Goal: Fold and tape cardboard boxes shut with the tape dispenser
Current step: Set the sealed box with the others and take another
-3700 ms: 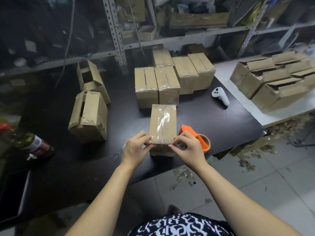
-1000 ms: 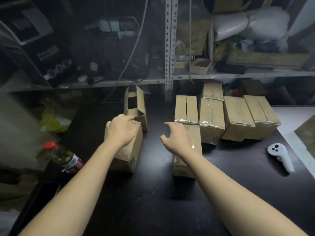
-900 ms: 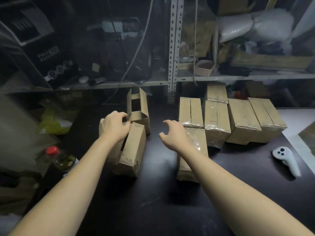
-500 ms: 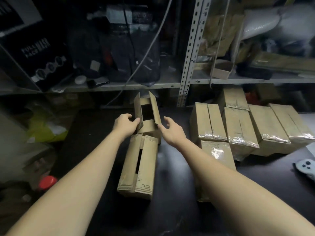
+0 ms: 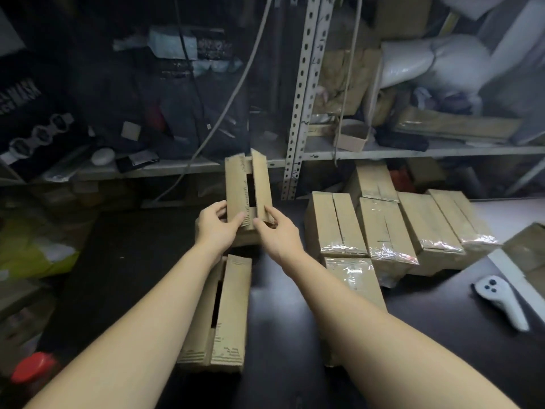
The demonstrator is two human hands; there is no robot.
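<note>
Far left of the left hand, low down: a red bottle cap [image 5: 34, 366], blurred, with a yellow-green bag [image 5: 35, 255] above it. Left hand [image 5: 216, 227] gripping the near end of the left flap of an untaped box [image 5: 236, 187], thumb on the flap's face, fingers curled round its outer edge. Box held between both hands, flaps almost shut with a dark gap down the middle, far end pointing toward the metal shelf upright [image 5: 300, 98]; lifted off the black table [image 5: 132, 276] or resting on it, cannot tell. Under the left forearm, lying on the table: a second untaped box [image 5: 233, 314], flaps likewise parted. Right hand [image 5: 275, 234] pinching the near end of the right flap, thumb on top, fingers beneath. Just right of the right hand: taped boxes [image 5: 336, 225] in a row, touching side by side. Under the right forearm: one more taped box [image 5: 354, 278]. Well to the right, on the table: a white controller [image 5: 501, 302].
</note>
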